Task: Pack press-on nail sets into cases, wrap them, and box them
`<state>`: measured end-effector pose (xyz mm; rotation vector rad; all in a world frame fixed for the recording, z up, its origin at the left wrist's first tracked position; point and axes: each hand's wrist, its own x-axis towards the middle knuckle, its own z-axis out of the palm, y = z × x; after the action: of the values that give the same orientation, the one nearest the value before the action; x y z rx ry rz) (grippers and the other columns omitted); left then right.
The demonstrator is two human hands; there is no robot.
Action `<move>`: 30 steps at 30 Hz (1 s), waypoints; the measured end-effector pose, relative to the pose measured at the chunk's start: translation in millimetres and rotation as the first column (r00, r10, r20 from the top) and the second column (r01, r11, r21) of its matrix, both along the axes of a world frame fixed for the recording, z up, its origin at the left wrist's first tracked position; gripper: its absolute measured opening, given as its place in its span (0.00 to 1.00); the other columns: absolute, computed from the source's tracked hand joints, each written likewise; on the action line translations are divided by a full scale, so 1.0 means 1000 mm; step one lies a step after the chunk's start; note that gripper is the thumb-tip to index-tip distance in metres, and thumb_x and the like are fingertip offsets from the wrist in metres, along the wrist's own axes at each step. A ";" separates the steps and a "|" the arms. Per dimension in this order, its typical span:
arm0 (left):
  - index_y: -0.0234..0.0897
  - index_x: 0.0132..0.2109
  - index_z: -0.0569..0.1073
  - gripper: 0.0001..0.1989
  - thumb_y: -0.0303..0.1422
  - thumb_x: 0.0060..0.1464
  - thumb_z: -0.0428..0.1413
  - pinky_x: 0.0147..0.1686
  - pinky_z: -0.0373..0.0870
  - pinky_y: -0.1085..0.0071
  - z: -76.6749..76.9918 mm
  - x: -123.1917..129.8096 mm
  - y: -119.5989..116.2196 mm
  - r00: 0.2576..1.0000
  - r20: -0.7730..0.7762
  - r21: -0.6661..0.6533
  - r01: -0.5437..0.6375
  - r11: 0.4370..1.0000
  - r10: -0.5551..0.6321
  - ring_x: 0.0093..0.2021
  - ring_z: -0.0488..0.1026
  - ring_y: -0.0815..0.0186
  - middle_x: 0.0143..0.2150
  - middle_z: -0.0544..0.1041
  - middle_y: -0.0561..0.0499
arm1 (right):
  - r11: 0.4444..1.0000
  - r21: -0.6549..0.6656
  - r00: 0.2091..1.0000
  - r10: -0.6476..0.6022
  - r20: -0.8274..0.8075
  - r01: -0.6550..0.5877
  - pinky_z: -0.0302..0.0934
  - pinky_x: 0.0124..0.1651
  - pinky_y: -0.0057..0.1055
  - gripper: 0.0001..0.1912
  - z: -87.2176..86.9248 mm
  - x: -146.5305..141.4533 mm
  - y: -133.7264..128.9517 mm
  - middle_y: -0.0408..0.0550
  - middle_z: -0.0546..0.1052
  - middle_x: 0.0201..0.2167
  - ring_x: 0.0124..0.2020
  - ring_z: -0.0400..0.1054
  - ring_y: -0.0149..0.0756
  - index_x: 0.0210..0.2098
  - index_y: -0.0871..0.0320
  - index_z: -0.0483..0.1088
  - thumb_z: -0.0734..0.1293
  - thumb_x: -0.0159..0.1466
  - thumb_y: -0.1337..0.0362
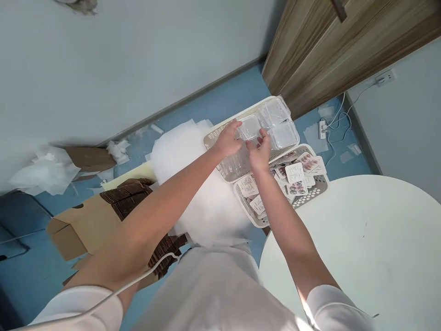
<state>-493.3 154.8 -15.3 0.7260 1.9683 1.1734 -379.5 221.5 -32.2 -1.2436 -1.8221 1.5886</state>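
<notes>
Both hands are over a long cream plastic basket that holds clear plastic boxes. My left hand has its fingers bent at the left edge of a clear plastic box. At the same box's near right side, my right hand has its fingers curled, thumb towards the left hand. The fingertips of both hands appear closed on the box, though the exact contact is partly hidden. More clear plastic fills the basket's near left part, below the hands.
A second perforated basket holds printed cards. A white round table stands at right. White foam sheets are stacked left of the baskets, beside cardboard. A power strip with cables lies on the floor.
</notes>
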 end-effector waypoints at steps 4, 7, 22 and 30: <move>0.39 0.54 0.63 0.29 0.21 0.41 0.52 0.59 0.47 0.55 -0.004 0.004 0.001 1.000 -0.006 -0.003 -0.016 1.000 0.016 0.62 0.50 0.57 0.61 0.55 0.48 | 0.999 0.041 0.999 0.032 -0.030 -0.031 0.43 0.60 0.45 0.31 -0.001 0.003 -0.006 0.49 0.52 0.59 0.59 0.48 0.39 0.56 0.52 0.51 0.63 0.55 0.58; 0.38 0.54 0.62 0.29 0.21 0.42 0.51 0.57 0.52 0.57 0.002 0.007 -0.001 0.999 0.009 -0.005 -0.035 0.999 0.035 0.60 0.53 0.57 0.60 0.57 0.47 | 0.999 -0.014 0.998 0.037 -0.060 -0.038 0.41 0.61 0.45 0.29 0.004 0.005 -0.008 0.48 0.49 0.61 0.61 0.45 0.39 0.54 0.53 0.54 0.64 0.54 0.58; 0.35 0.40 0.69 0.14 0.31 0.43 0.56 0.32 0.65 0.73 0.072 0.083 -0.101 0.973 0.122 0.121 -0.212 0.970 0.198 0.33 0.69 0.70 0.41 0.70 0.49 | 0.994 -0.021 0.970 -0.110 -0.216 0.108 0.50 0.57 0.38 0.25 0.083 0.097 -0.096 0.48 0.62 0.53 0.51 0.59 0.34 0.50 0.53 0.59 0.64 0.53 0.61; 0.34 0.40 0.69 0.19 0.30 0.36 0.60 0.29 0.63 0.75 0.104 0.164 -0.223 0.887 0.454 0.179 -0.181 0.967 0.082 0.25 0.63 0.76 0.26 0.64 0.57 | 0.989 -0.015 0.954 -0.146 -0.264 0.147 0.57 0.51 0.39 0.26 0.121 0.181 -0.212 0.50 0.64 0.53 0.49 0.60 0.37 0.51 0.52 0.60 0.66 0.52 0.59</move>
<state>-328.9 -67.9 88.5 0.3827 1.5375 1.5042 -198.9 9.3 88.6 -1.0785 -1.5316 1.5821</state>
